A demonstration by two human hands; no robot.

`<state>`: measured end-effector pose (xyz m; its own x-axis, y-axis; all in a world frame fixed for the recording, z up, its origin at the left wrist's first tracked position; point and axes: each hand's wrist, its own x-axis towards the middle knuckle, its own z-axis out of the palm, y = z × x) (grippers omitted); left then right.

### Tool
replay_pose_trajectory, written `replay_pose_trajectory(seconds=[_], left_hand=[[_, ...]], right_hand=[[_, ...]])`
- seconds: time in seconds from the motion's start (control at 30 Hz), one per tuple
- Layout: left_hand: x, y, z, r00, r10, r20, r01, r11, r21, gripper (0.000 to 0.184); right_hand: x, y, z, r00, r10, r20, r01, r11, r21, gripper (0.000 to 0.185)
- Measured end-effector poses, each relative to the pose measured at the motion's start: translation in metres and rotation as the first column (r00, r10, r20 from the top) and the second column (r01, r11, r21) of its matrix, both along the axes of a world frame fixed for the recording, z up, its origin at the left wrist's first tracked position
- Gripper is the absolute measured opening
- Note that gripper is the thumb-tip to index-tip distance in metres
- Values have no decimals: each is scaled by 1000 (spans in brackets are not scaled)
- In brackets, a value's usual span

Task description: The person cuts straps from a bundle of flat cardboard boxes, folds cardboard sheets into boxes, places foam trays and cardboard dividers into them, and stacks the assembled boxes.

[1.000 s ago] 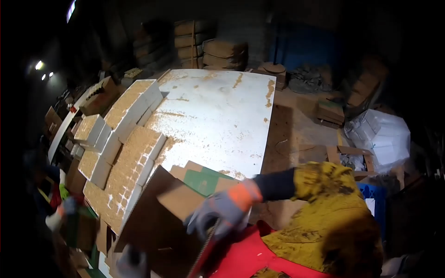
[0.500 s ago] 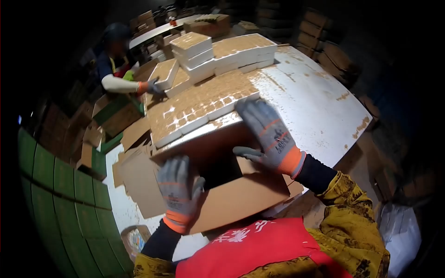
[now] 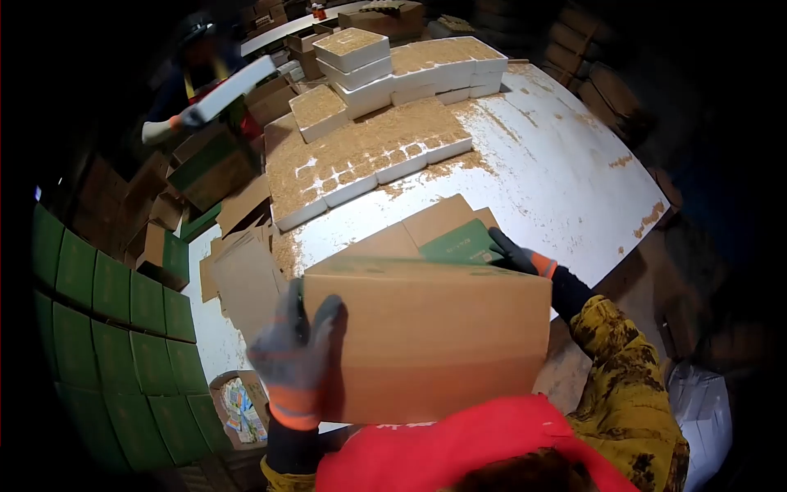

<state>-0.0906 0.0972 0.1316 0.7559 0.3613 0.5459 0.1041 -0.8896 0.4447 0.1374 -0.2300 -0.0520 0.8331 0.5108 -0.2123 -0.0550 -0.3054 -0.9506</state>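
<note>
A brown cardboard box [image 3: 434,336] is tilted up in front of me, one plain face toward me. My left hand [image 3: 295,348], in a grey glove with an orange cuff, grips its left edge, thumb against the near face and fingers round the side. Behind the box's upper right corner, my right hand [image 3: 516,252] has its fingers stretched out against a green printed cardboard panel [image 3: 459,246]. I cannot tell whether this panel belongs to the box. The box hides part of the right hand.
White foam trays [image 3: 352,193] topped with sawdust-like material stand on the white table [image 3: 557,156]. Flattened cardboard [image 3: 246,275] lies left. Green cartons [image 3: 115,336] are stacked at far left, near an open carton of small packets [image 3: 243,414]. Across the table, a co-worker's gloved hand [image 3: 190,119] holds a white tray.
The box has turned from open side up to a plain face toward me. My right hand moved to its far right corner. The co-worker lifted a tray off the stack.
</note>
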Motion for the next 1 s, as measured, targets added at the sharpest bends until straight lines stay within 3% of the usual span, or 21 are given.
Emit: replay_pose_trajectory(seconds=[0.03,0.1,0.17,0.2,0.23,0.27,0.3,0.37,0.43,0.5,0.57,0.6,0.63,0.67,0.7,0.73,0.77,0.8,0.83,0.9,1.0], left_hand=[[-4,-1,5,989,-23,143,20,1000,21,41],[7,9,3,874,-40,484,65,997,-35,43],[18,50,-64,790,62,610,279,850,-448,53],[7,96,-119,776,-175,606,629,276,-727,52],[-5,142,-174,818,-204,538,440,-380,-814,54],[-5,134,-212,874,-94,477,357,-541,-761,54],[-5,111,-237,905,-27,425,343,-546,-764,55],[-10,94,-264,929,26,369,331,-504,-798,55],[-9,99,-254,930,49,364,347,-440,-828,56],[11,123,-201,899,3,439,410,-363,-837,57],[28,132,-134,910,-103,401,358,-295,-886,56],[38,109,-96,943,-265,203,239,111,-965,54],[52,85,-75,946,-322,-33,147,515,-844,52],[58,78,-82,953,-275,-127,128,745,-655,51],[66,68,-85,976,-186,-111,82,791,-606,54],[70,70,-90,983,-152,-98,47,737,-674,54],[74,76,-95,989,-116,-87,16,682,-731,54],[78,75,-100,989,-101,-109,6,759,-651,55],[86,70,-96,984,-91,-153,-35,742,-669,55],[95,55,-78,963,-75,-259,-135,699,-703,55],[105,33,-74,950,16,-313,-236,692,-682,52]], right_hand=[[8,18,32,911,-154,-383,144,988,-55,54],[6,24,91,834,123,-539,92,931,354,56],[7,31,143,983,66,-172,16,900,435,59],[4,34,154,1000,10,22,-17,937,350,60],[4,36,167,975,-22,220,-35,967,254,62],[-12,45,182,930,-13,368,-74,972,223,63],[-24,52,177,829,1,559,-155,961,227,64],[-37,56,158,400,233,887,-326,940,-100,62],[-55,38,107,567,434,700,-317,899,-301,63],[-54,17,94,681,418,601,-352,907,-232,61],[-53,18,97,648,525,551,-464,846,-261,59],[-44,22,111,662,620,421,-601,775,-198,53],[-27,23,121,612,690,386,-703,698,-133,46],[5,11,109,655,704,275,-729,684,-16,41],[39,-1,96,676,721,152,-737,668,107,37],[72,2,96,855,503,-127,-462,850,251,32],[116,13,89,961,272,-53,-256,945,202,30],[165,22,59,994,92,60,-104,963,247,32],[222,29,15,997,11,78,-22,989,143,39],[310,53,-49,989,-45,144,81,963,-257,53],[399,103,-136,894,-12,449,197,909,-368,65]])
